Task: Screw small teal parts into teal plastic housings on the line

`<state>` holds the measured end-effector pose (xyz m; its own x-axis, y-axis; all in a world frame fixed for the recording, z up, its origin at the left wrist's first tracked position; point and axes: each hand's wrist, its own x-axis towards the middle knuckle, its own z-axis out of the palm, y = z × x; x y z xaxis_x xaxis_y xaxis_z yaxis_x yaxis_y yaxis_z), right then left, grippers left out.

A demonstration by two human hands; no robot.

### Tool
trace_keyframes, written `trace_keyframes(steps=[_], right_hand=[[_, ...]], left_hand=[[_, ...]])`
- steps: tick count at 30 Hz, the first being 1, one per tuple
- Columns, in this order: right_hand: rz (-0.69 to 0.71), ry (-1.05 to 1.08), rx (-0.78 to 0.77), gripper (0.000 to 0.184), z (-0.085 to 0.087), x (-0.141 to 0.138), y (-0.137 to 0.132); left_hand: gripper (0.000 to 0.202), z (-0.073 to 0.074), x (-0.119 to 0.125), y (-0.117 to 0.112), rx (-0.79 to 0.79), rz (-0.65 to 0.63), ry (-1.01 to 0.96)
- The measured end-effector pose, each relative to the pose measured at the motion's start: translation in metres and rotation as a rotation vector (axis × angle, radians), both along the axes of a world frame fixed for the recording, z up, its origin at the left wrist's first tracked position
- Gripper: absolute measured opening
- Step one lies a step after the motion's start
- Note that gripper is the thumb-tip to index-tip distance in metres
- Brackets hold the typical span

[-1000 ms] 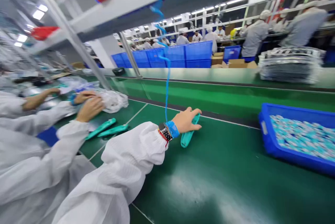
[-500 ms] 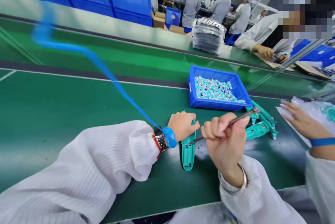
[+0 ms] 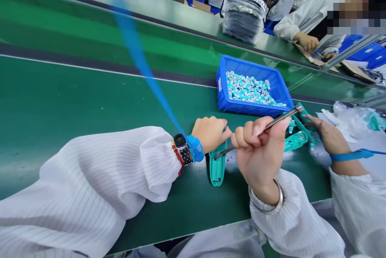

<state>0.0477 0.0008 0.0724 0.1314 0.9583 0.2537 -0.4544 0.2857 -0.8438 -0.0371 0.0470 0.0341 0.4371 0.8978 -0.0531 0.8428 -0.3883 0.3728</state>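
A teal plastic casing half (image 3: 217, 171) lies on the green bench, its hollow inner side facing up. My left hand (image 3: 210, 133) is closed around its far end and hides that part. In my right hand (image 3: 262, 153) is a pair of metal tweezers (image 3: 283, 118), held slantwise in the fist. The tip of the tweezers reaches into the middle of the casing; whether anything is pinched there is too small to tell. A blue wrist strap (image 3: 195, 148) with a cord rising up and left is on my left wrist, beside a watch (image 3: 181, 145).
Beyond my hands stands a blue bin (image 3: 253, 107) full of small teal-and-white parts. More teal casings (image 3: 295, 141) lie to its right, where a co-worker's hand (image 3: 331, 137) reaches in. Stacked silver bags (image 3: 243, 16) stand on the far ledge.
The view has tilted down and shifted a little. The co-worker's hand on the right has moved left to the teal casings. My hands keep their holds, and the tweezers' tip sits slightly further into the casing.
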Motion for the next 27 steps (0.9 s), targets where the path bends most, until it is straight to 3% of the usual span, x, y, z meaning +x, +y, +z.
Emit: trace_keyframes(steps=[9, 14, 20, 27], right_hand=[[-0.041, -0.012, -0.039, 0.040, 0.004, -0.001, -0.002], [-0.052, -0.031, 0.032, 0.043, 0.002, -0.003, -0.001], [-0.121, -0.196, 0.179, 0.024, -0.007, -0.011, -0.004], [-0.216, -0.291, 0.239, 0.025, -0.020, -0.018, -0.007]], left_hand=[[0.033, 0.001, 0.001, 0.000, -0.023, 0.010, -0.009], [0.032, 0.002, 0.001, 0.000, -0.030, 0.016, -0.008], [0.031, 0.001, 0.000, 0.000, -0.065, -0.052, -0.059], [0.029, 0.009, -0.001, 0.001, -0.131, -0.089, -0.063]])
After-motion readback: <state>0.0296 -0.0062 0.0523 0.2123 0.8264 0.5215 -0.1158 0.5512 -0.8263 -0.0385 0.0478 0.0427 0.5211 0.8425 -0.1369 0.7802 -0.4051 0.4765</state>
